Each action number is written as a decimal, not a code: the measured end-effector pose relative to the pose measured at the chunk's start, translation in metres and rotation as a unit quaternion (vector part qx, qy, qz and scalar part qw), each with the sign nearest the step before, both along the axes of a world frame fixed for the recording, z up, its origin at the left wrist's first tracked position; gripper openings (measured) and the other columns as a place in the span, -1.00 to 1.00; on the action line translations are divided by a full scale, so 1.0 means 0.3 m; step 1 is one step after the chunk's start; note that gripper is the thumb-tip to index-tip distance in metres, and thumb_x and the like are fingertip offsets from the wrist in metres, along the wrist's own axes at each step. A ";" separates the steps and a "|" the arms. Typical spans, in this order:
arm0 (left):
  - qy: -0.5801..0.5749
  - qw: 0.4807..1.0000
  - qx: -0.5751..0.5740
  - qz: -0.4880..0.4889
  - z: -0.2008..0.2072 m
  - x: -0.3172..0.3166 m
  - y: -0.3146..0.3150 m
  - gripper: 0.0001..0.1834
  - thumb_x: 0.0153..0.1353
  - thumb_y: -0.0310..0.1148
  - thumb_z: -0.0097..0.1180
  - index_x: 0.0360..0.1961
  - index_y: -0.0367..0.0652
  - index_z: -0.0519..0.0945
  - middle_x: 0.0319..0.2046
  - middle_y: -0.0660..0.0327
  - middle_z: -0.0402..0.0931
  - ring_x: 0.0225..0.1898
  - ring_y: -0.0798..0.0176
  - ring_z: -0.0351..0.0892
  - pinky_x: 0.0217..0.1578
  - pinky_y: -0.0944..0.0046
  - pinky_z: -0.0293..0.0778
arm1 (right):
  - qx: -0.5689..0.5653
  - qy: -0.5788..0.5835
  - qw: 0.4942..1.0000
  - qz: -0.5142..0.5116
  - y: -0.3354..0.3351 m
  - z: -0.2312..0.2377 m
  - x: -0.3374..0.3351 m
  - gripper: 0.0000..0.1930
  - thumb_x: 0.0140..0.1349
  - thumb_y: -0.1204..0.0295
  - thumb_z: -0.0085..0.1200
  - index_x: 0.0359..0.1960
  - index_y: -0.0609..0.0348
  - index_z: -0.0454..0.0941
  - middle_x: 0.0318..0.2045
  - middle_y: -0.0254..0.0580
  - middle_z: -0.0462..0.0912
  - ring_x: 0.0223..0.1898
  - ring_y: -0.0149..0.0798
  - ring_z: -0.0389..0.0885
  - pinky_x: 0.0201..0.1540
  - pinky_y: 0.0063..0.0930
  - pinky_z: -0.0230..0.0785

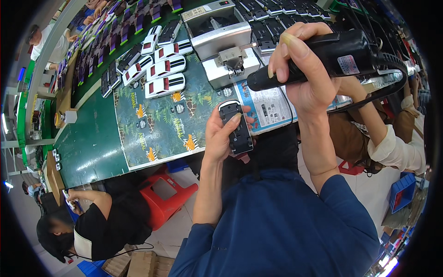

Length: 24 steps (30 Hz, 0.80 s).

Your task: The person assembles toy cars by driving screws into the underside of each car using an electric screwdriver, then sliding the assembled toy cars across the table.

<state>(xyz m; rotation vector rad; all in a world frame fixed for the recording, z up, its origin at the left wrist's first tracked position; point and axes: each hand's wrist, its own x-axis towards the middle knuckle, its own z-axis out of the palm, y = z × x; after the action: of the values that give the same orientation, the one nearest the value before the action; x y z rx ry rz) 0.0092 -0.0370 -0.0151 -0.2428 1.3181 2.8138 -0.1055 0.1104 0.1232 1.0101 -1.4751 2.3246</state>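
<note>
My left fingers (pixel 230 125) are gripping a car (pixel 240 136), my right fingers (pixel 308 59) a driver (pixel 332 50), by the green table (pixel 87 143) and red stool (pixel 153 207).

The person wears a plain navy-blue top (pixel 290 226) with loose sleeves (pixel 346 203) ending near the elbows, soft folds across the body and a small pale mark (pixel 221 248) on its left side. Both forearms (pixel 210 184) are bare, as are the left hand (pixel 217 136) and right hand (pixel 316 90).
</note>
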 end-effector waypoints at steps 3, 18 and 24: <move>0.005 1.000 -0.003 -0.015 0.030 -0.001 0.007 -0.62 0.30 -0.49 0.15 0.10 -0.30 0.35 -0.06 -0.09 0.57 -0.16 0.15 0.69 -0.38 0.16 0.76 | -0.008 0.005 1.000 0.009 -0.004 -0.003 -0.002 -0.84 0.28 0.54 0.00 -0.14 0.27 0.38 -0.38 -0.09 0.46 -0.65 -0.38 0.43 -0.50 -0.40 0.42; -0.014 1.000 -0.016 0.002 0.015 -0.002 0.010 -0.75 0.35 -0.41 0.12 -0.03 -0.34 0.51 -0.09 -0.08 0.63 -0.21 0.19 0.72 -0.25 0.23 0.70 | -0.061 0.066 0.995 -0.043 -0.100 -0.019 -0.083 -0.88 0.23 0.62 0.09 -0.22 0.38 0.46 -0.44 -0.02 0.54 -0.63 -0.32 0.52 -0.47 -0.34 0.48; -0.028 0.999 -0.021 0.007 0.010 -0.016 -0.001 -0.74 0.35 -0.40 0.14 -0.04 -0.36 0.51 -0.11 -0.07 0.64 -0.24 0.20 0.73 -0.26 0.22 0.71 | 0.035 0.114 0.989 -0.084 -0.147 -0.032 -0.106 -0.88 0.19 0.66 0.20 -0.27 0.34 0.51 -0.60 -0.21 0.56 -0.67 -0.41 0.52 -0.54 -0.52 0.44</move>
<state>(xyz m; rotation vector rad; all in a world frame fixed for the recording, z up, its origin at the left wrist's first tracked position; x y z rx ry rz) 0.0044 -0.0372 -0.0122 -0.3303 1.3700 2.7709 -0.1372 0.0662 0.1137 1.0843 -1.4964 1.9820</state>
